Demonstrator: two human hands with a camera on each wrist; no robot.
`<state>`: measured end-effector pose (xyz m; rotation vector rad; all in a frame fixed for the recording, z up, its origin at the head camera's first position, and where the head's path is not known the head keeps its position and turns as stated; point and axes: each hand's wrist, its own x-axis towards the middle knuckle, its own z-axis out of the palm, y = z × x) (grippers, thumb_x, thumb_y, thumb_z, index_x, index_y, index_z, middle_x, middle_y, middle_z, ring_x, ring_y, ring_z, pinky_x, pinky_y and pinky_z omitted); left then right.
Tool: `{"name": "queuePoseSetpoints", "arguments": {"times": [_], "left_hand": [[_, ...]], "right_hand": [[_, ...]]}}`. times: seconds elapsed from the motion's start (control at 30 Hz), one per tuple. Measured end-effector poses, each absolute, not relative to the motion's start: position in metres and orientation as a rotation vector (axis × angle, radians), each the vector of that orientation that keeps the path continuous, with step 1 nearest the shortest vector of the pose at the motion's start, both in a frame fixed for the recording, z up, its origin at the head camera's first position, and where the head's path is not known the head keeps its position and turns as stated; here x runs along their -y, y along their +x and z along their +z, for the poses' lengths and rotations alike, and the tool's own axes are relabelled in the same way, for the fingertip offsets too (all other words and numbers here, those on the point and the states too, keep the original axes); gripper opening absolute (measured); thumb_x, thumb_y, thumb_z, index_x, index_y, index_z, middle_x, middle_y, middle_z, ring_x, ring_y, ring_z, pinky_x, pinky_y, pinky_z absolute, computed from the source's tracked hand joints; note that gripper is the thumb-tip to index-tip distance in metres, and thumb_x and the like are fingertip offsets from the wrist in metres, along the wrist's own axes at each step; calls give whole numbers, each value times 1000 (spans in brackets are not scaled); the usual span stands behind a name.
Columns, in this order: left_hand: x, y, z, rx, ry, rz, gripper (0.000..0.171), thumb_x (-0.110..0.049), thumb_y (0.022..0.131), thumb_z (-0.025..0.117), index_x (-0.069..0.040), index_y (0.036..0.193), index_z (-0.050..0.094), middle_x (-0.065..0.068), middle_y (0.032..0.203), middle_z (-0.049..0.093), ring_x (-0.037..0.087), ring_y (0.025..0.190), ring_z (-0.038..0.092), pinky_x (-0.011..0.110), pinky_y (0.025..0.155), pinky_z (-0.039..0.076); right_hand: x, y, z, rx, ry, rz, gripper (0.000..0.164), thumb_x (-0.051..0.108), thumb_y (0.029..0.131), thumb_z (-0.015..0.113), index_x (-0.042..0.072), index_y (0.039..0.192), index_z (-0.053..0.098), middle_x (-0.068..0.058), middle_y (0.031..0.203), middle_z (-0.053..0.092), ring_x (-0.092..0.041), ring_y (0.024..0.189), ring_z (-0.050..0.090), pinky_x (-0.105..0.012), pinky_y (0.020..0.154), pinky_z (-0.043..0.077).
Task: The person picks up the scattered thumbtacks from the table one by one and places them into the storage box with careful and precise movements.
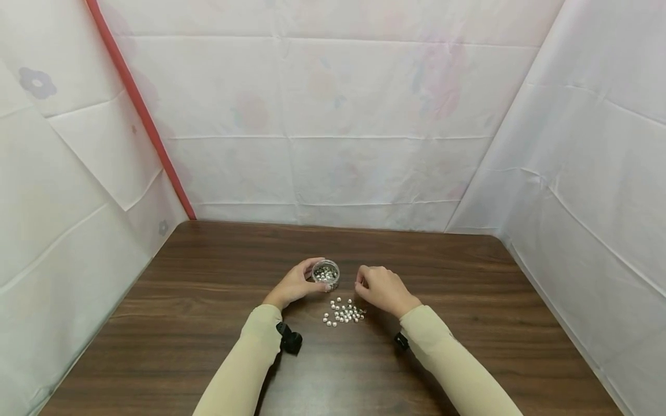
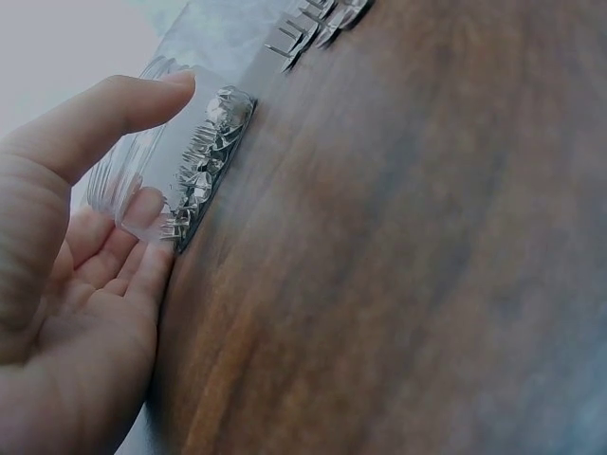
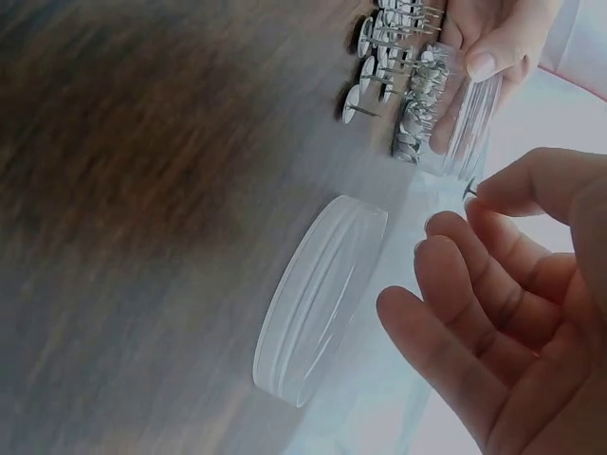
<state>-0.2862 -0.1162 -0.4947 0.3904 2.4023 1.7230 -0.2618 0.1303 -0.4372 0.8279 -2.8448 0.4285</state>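
Observation:
My left hand (image 1: 298,283) grips a clear round jar (image 1: 333,284) on the table, its thumb on the near side and its fingers behind. Inside the jar, silver thumbtacks (image 2: 204,156) lie in a heap at the bottom. To the jar's right, my right hand (image 1: 384,289) is held above the table. Between its thumb and index finger it pinches a single thumbtack (image 3: 469,191), while the other fingers are loosely bent. Loose thumbtacks (image 1: 346,315) lie between the hands, most with their pins pointing up.
A clear round lid (image 3: 322,299) rests on the table near my right hand in the right wrist view; I cannot make it out in the head view. The dark wooden table (image 1: 208,329) is bordered by white cloth (image 1: 333,115) at the back and sides.

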Motion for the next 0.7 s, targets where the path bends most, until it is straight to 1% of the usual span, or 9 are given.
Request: {"name": "queuePoseSetpoints", "arguments": {"times": [0.13, 0.3, 0.53, 0.7], "left_hand": [[116, -286, -494, -2405, 392, 1723, 75, -31, 68, 83, -23, 134, 48, 3, 135, 47, 23, 125, 40, 47, 104, 36], [116, -286, -494, -2399, 374, 1721, 74, -32, 68, 83, -26, 133, 48, 0, 134, 47, 21, 124, 40, 47, 104, 37], [116, -285, -494, -2390, 359, 1726, 73, -30, 69, 83, -27, 133, 48, 0, 134, 47, 20, 123, 41, 47, 102, 39], [117, -285, -494, -2387, 370, 1720, 72, -28, 70, 82, -26, 134, 47, 0, 135, 46, 22, 124, 40, 49, 102, 38]], "right_hand": [[-128, -265, -438, 2838, 824, 447, 7, 23, 87, 56, 21, 80, 56, 12, 65, 53, -3, 49, 44, -23, 44, 41], [-124, -268, -435, 2829, 804, 506, 7, 24, 89, 56, 20, 84, 59, 11, 68, 55, -3, 50, 46, -23, 44, 42], [-116, -273, -434, 2828, 824, 511, 10, 27, 92, 54, 20, 89, 61, 12, 73, 57, -2, 53, 48, -23, 48, 44], [-109, -277, -434, 2834, 834, 525, 11, 29, 93, 54, 21, 92, 62, 11, 76, 61, 0, 58, 50, -23, 52, 47]]}}
